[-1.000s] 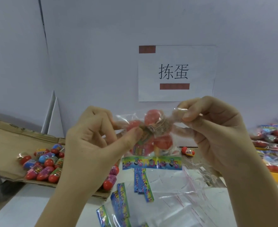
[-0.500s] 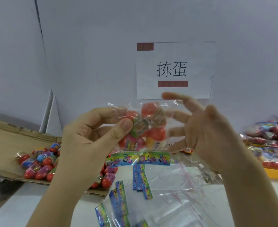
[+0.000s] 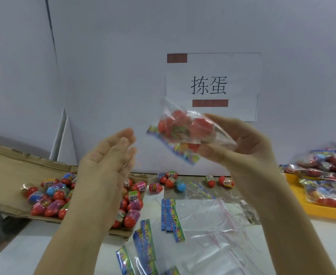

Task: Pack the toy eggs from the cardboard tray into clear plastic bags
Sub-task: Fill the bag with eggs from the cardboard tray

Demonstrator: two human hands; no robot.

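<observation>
1 hand only on the filled bag (image 3: 183,133): grips it at the clear end with the right hand (image 3: 248,149), thumb beneath and fingers curled over the top, red eggs (image 3: 199,126) bunched inside, colourful header strip (image 3: 175,149) drooping down and to the left. Leaves the left hand (image 3: 107,163) loose and spread, fingers relaxed, close beside the bag but not touching it, holding nothing. Cannot tell whether the mouth is sealed; if not, risks spilling eggs onto the table (image 3: 14,255) with any tilt or shake. Risks, too, a slip of the slick film through so small a pinch, given the weight hanging off to 1 side. Probably belongs next among the packed bags (image 3: 329,167) heaped in the yellow tray (image 3: 311,209) at far right; risks toppling that heap, or sliding off its edge, if dropped carelessly. Below, plenty left to pack: many toy eggs (image 3: 52,195) in the cardboard tray (image 3: 4,167) at left, partly hidden from view, plus some 7 loose eggs (image 3: 171,181) near the wall edge of the table. Nearer, a spread of empty bags (image 3: 218,235) lying overlapped, hard to tell apart by sight, likely clingy to lift singly. On the wall behind, a paper sign (image 3: 212,86) with 2 characters. No obstacle seen between the held bag and the yellow tray.
</observation>
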